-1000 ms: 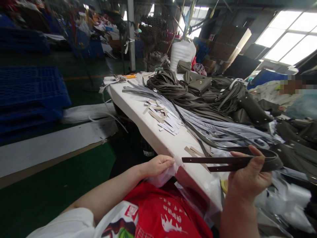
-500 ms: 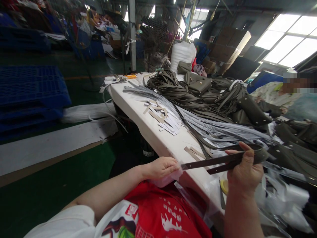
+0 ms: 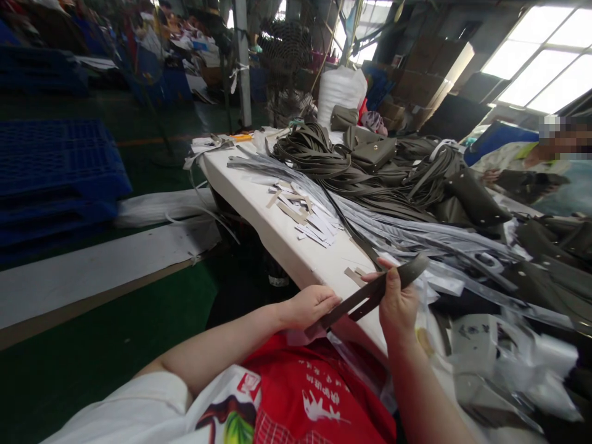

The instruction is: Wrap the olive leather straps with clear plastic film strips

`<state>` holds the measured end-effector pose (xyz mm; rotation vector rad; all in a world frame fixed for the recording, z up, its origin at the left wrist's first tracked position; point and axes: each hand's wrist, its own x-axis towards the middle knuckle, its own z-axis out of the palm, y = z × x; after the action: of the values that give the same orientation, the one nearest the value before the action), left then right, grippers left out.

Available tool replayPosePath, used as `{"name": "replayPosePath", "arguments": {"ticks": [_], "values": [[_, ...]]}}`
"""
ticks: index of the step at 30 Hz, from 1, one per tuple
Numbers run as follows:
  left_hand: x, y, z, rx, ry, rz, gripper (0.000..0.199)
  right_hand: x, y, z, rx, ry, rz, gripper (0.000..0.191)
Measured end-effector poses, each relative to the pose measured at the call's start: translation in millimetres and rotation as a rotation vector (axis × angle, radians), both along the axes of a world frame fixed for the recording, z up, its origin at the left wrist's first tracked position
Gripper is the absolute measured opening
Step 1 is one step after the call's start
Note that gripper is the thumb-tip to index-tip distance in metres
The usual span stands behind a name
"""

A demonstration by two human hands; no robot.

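Observation:
A dark olive strap stretches between my hands over the near edge of the white table. My left hand has its fingers closed around a clear plastic sleeve and the strap's lower end. Further right, my right hand grips the folded strap, whose loop sticks out beyond the thumb. A second strap end shows below the first. Beyond my hands lie paper strips, long plastic-wrapped straps and a heap of bare olive straps.
Olive bags are piled on the far part of the table. Clear plastic bags lie at the right. Another person's hand is at the far right. Blue pallets stand on the floor at left.
My right hand has moved left, closer to my left hand, with the strap in it. The strap's lower end now lies at my left hand, its loop higher. The person at the right has shifted.

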<state>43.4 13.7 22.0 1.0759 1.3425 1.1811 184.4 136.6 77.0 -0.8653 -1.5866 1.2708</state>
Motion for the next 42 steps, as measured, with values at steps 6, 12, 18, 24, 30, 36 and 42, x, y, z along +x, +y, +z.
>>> {"name": "replayPosePath", "arguments": {"ticks": [6,12,18,24,30,36,42], "values": [[48.7,-41.7,-47.4,-0.403,-0.334,0.025,0.059,12.8,-16.5,-32.7,-0.183,-0.15,0.156,0.053],[44.8,-52.1,-61.5,-0.412,-0.183,0.268,0.052,29.7,-33.8,-53.0,-0.326,-0.17,0.137,0.055],[23.9,-76.7,-49.2,-0.372,0.138,0.241,0.057,41.0,-36.6,-56.5,-0.343,-0.172,0.036,0.056],[1.2,-96.8,-39.4,-0.35,0.081,-0.049,0.057,47.5,-39.4,-65.5,-0.335,-0.202,0.003,0.056],[-1.8,-91.0,-35.0,-0.056,0.041,-0.106,0.048,41.7,-34.9,-59.2,-0.318,-0.146,-0.046,0.058],[-8.7,-44.7,-5.4,0.089,0.228,0.08,0.039,19.0,-10.8,-29.4,-0.054,-0.078,-0.145,0.058],[-20.1,13.3,24.4,0.26,0.287,0.265,0.039,-12.3,-9.9,-23.8,0.048,-0.196,0.222,0.045]]}}
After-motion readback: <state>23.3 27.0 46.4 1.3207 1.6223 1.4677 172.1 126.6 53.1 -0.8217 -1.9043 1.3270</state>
